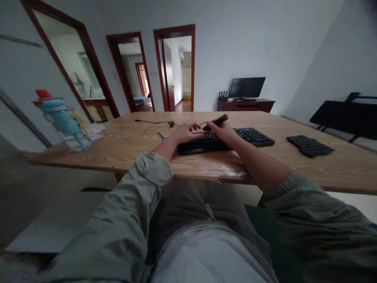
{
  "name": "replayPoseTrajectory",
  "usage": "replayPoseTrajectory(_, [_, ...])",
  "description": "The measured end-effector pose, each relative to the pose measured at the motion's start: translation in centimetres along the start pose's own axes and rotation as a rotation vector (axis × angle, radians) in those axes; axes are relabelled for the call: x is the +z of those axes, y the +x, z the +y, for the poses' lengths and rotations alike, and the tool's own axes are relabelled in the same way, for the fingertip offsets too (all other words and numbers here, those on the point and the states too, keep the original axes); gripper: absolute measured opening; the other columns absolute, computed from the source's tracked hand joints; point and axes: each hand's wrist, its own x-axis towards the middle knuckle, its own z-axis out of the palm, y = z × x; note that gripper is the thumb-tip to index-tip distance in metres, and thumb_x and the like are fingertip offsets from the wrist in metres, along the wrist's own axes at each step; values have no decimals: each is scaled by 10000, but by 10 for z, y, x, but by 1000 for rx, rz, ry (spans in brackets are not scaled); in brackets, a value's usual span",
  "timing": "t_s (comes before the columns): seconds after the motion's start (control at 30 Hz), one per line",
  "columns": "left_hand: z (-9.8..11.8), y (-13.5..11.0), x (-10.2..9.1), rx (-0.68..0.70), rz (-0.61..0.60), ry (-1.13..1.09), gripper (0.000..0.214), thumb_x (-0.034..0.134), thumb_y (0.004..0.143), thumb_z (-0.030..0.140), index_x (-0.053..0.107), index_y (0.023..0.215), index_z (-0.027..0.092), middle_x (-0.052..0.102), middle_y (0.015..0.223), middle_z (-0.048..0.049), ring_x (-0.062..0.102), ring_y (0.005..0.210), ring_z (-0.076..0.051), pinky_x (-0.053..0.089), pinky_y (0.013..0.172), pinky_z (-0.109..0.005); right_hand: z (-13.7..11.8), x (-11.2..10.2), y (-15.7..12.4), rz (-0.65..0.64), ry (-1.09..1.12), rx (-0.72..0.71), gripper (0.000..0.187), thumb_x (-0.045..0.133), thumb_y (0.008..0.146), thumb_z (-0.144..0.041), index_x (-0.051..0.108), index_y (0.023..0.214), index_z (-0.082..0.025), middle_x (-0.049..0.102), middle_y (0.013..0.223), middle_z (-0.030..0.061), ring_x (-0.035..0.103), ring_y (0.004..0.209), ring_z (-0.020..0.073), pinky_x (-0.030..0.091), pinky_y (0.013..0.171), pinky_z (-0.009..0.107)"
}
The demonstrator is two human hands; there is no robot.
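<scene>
A black keyboard [203, 147] lies on the wooden table in front of me, with both hands over its left and middle part. My right hand [223, 130] is closed around a black stick-shaped tool [220, 119], its thick end pointing up and right; the kind of tool does not show clearly. My left hand [186, 133] is at the keyboard's left end, fingers bent. A thin dark sliver [198, 133] sticks out by its fingertips, too small to name. The keyboard's right part shows its rows of keys [253, 135].
A black slab of loose keys [309, 145] lies on the table [141, 153] to the right. A blue bottle with a red lid [60, 116] stands at the left edge. Behind the hands lie a black cable [171, 124] and a small blue item [161, 136].
</scene>
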Motion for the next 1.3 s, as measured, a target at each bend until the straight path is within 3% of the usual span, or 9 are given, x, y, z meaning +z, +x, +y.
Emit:
replayPoseTrajectory(0.27, [1, 3, 6, -49, 23, 40, 186, 656, 809, 302, 733, 916, 172, 727, 831, -34, 628, 728, -151, 457, 664, -263, -1, 3, -3, -29, -110, -25, 472, 536, 854, -589, 678, 839, -139, 671, 679, 46, 480, 469, 102, 374, 446, 226])
replayPoseTrajectory(0.53, [-5, 4, 3, -48, 101, -24, 189, 676, 808, 328, 714, 831, 144, 701, 764, -35, 574, 662, -130, 419, 608, -248, 2, 0, -3, 60, -292, -133, 374, 593, 844, -514, 707, 904, -163, 698, 765, 51, 593, 695, 162, 452, 663, 283])
replayPoseTrajectory(0.77, [1, 4, 4, -41, 97, -176, 276, 747, 732, 386, 647, 779, 133, 627, 701, -12, 526, 627, -115, 399, 575, -236, 1, 4, -4, 60, -255, -160, 337, 589, 859, -457, 691, 993, -165, 716, 886, 68, 617, 751, 166, 491, 710, 296])
replayPoseTrajectory(0.87, [3, 5, 5, -8, 82, -246, 305, 776, 693, 370, 655, 837, 130, 626, 710, -6, 527, 627, -113, 401, 573, -232, -2, 7, -5, 16, -207, -149, 354, 591, 856, -472, 693, 1008, -168, 720, 908, 67, 615, 700, 149, 500, 643, 271])
replayPoseTrajectory(1.03, [5, 4, 6, -6, 94, -216, 197, 695, 759, 292, 686, 875, 134, 644, 733, -10, 534, 654, -114, 406, 604, -232, -6, 11, -10, -98, -46, -114, 425, 635, 806, -538, 698, 1009, -170, 715, 893, 58, 578, 566, 115, 467, 479, 231])
replayPoseTrajectory(1.17, [6, 4, 5, -27, 117, -170, 230, 710, 751, 334, 694, 870, 138, 643, 737, -10, 537, 667, -122, 402, 605, -235, -12, 11, -13, -114, 5, -70, 463, 640, 789, -573, 699, 1009, -171, 690, 762, 29, 555, 503, 107, 435, 431, 222])
replayPoseTrajectory(1.3, [5, 5, 5, -28, 140, -125, 236, 707, 755, 350, 704, 863, 140, 640, 729, -10, 535, 667, -128, 402, 606, -242, -17, 7, -16, -114, 22, -80, 468, 647, 781, -564, 697, 1014, -161, 692, 772, 38, 553, 499, 106, 430, 430, 220])
